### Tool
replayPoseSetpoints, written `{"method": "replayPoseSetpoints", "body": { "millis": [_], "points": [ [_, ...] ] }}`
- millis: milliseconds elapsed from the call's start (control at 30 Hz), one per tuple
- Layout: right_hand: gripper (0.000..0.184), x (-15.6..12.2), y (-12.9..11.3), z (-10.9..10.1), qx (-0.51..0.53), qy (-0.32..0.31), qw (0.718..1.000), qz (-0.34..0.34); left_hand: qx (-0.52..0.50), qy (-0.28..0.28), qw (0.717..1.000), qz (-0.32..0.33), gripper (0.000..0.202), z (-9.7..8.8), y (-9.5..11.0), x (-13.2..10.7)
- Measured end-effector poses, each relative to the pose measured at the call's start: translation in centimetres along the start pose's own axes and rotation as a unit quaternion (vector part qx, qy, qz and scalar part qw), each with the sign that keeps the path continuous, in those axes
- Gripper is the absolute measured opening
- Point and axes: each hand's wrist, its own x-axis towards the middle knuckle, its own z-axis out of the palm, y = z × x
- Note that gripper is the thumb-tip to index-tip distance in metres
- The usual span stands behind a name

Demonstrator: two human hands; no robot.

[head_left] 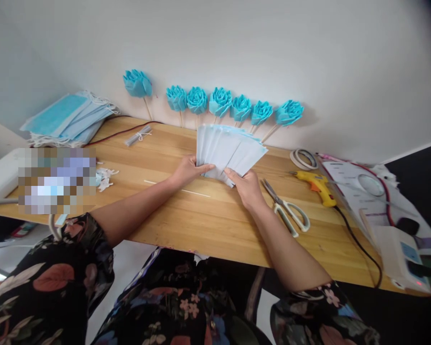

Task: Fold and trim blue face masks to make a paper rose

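Note:
Both my hands grip a fan of mask fabric sheets (226, 146), pale with light blue edges, spread out above the middle of the wooden table. My left hand (186, 171) pinches the lower left side, its thumb lying across the front. At the lower right, my right hand (249, 188) is closed on the same sheets, thumb in front. The fingers behind the sheets are hidden. Scissors (285, 207) with white handles lie just right of my right hand. A thin white stick (196, 192) rests on the table below the sheets.
Several blue fabric flowers (221, 101) on sticks lean against the wall. Face masks (68, 115) are piled at the back left. To the right are tape rolls (303, 159), a yellow glue gun (318, 186) with a black cord, and a white power strip (400, 258). Scraps (105, 178) lie left.

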Motion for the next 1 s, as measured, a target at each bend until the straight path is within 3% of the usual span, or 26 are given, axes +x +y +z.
{"method": "replayPoseSetpoints", "body": {
  "millis": [467,667,800,1000],
  "points": [
    [0.039,-0.12,-0.31,0.07,0.032,0.022,0.999,0.003,-0.058,0.001,0.998,0.006,0.049,0.29,0.54,-0.26],
    [0.037,-0.10,-0.61,0.01,0.024,0.057,0.998,0.003,-0.100,0.010,0.993,0.061,0.046,0.17,0.56,-0.38],
    [0.037,-0.08,-0.72,-0.08,0.009,0.072,0.997,0.009,-0.106,0.027,0.992,0.059,0.050,0.04,0.59,-0.42],
    [0.039,-0.04,-0.32,-0.13,0.032,0.050,0.998,0.014,-0.086,0.042,0.992,0.079,0.044,-0.05,0.67,-0.09]
  ]
}}
